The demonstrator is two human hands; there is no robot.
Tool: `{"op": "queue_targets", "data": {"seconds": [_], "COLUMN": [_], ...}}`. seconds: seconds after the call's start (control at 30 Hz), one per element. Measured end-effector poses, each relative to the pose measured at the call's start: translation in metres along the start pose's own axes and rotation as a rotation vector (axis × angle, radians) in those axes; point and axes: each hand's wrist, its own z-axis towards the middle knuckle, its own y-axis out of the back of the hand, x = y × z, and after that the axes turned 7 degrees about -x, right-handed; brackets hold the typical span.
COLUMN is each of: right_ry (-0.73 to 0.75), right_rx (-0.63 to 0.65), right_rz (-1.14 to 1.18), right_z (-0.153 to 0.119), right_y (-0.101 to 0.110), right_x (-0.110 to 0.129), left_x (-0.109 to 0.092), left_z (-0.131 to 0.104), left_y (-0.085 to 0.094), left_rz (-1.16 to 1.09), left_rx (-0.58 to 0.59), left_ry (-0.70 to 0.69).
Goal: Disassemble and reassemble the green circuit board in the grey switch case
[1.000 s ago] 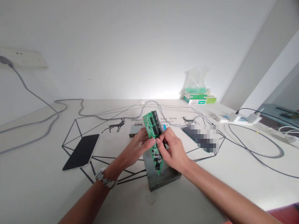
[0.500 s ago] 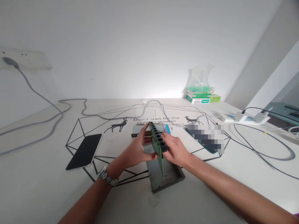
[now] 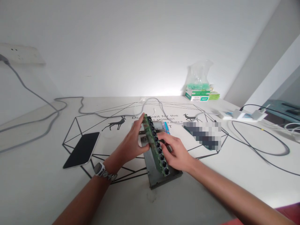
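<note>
A green circuit board (image 3: pixel 153 142) with a row of black ports along one edge is held on its side above a grey metal case (image 3: pixel 156 179). My left hand (image 3: pixel 131 137) grips the board's far left part, thumb on its near face and fingers toward the far end. Against the port side, my right hand (image 3: pixel 174 150) pinches the board near its middle with bent fingers. The open case lies on the table beneath, partly hidden by the board. Behind it, another grey metal piece (image 3: pixel 157 125) is partly covered by the board and my hands.
A dark phone (image 3: pixel 82 150) lies at left, and a partly blurred dark device (image 3: pixel 203 137) at right. A blue packet (image 3: pixel 166 126) sits behind my right hand. Grey cable (image 3: pixel 100 116) crosses the back; boxes (image 3: pixel 198 93) and a power strip (image 3: pixel 228 115) stand at right.
The board has turned so its row of ports faces more toward me, its near end tilted differently. Both hands still hold it. The view has shifted slightly.
</note>
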Motion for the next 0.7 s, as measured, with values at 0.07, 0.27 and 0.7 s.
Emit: {"op": "queue_targets", "data": {"seconds": [0.07, 0.27, 0.7], "right_ry": [-0.166, -0.415, -0.525], "right_rx": [-0.044, -0.008, 0.168], "right_rz": [0.100, 0.325, 0.295], "right_z": [0.001, 0.008, 0.008], "right_y": [0.004, 0.019, 0.033], "right_x": [0.001, -0.007, -0.018], "left_x": [-0.003, -0.006, -0.005], "left_z": [0.001, 0.003, 0.003], "left_y": [0.003, 0.015, 0.018], "left_rz": [0.046, 0.164, 0.071], "left_rx": [0.004, -0.025, -0.072], "left_ry": [-0.011, -0.068, -0.063]}}
